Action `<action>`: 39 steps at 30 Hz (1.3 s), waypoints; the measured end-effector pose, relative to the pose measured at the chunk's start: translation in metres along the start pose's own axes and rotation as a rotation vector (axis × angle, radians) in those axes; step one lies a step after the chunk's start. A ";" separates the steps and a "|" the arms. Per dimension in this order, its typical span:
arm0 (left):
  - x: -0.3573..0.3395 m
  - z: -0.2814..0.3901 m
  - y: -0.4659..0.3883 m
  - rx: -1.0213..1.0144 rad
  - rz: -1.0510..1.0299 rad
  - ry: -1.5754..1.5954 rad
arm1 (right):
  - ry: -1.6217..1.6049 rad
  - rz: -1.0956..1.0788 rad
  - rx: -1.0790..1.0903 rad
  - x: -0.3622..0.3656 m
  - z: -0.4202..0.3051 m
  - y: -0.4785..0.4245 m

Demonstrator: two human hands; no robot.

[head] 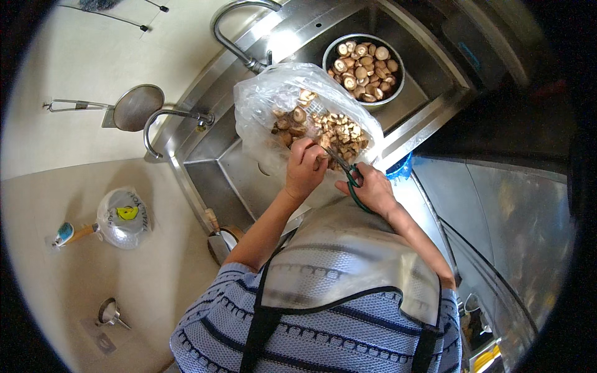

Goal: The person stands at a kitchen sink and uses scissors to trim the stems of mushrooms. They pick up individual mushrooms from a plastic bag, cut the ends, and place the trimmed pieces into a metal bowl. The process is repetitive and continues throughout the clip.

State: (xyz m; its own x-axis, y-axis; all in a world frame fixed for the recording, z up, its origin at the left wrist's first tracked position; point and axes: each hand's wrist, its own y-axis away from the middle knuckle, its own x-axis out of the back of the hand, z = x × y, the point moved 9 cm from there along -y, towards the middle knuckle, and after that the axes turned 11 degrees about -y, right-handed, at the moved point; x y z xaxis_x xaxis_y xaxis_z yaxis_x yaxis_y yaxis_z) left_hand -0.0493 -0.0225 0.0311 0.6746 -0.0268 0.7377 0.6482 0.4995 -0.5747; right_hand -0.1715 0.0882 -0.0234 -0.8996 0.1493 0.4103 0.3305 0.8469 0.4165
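Observation:
My right hand (pixel 373 189) grips green-handled scissors (pixel 352 179), whose blades point up and left over a clear plastic bag (pixel 261 102). Close to the blade tips, my left hand (pixel 305 168) has its fingers curled round a mushroom (pixel 321 161), partly hidden by the fingers. In the open bag lie whole brown mushrooms (pixel 298 114) on the left and a heap of small pale mushroom pieces (pixel 343 130), likely stems, on the right. Beyond the bag, a round metal bowl (pixel 402 86) full of brown-capped mushrooms stands in the sink.
The bag lies over a stainless steel sink (pixel 233 163) with two curved faucets (pixel 175 112) at its back. A strainer (pixel 139 107), a bag-covered pan (pixel 123 217) and a funnel (pixel 109 311) hang on the wall. A cleaver (pixel 218 238) stands by the sink's left end.

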 end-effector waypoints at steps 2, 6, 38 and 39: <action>-0.001 0.001 0.000 -0.004 0.000 0.008 | -0.001 -0.016 -0.012 -0.002 0.002 0.000; 0.000 0.011 -0.006 -0.081 -0.003 -0.022 | 0.013 0.113 0.059 0.001 0.002 0.002; -0.011 0.005 0.001 0.080 -0.190 0.033 | 0.133 0.114 0.046 0.000 0.009 0.001; -0.013 0.003 0.002 0.095 -0.195 0.044 | 0.133 0.113 0.056 -0.001 0.009 0.001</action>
State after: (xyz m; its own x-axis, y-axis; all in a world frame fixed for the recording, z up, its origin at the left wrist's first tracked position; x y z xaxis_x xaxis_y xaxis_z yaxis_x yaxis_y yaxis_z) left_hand -0.0574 -0.0187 0.0213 0.5555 -0.1678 0.8144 0.7335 0.5603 -0.3849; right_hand -0.1735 0.0937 -0.0309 -0.8111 0.1792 0.5568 0.4074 0.8561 0.3179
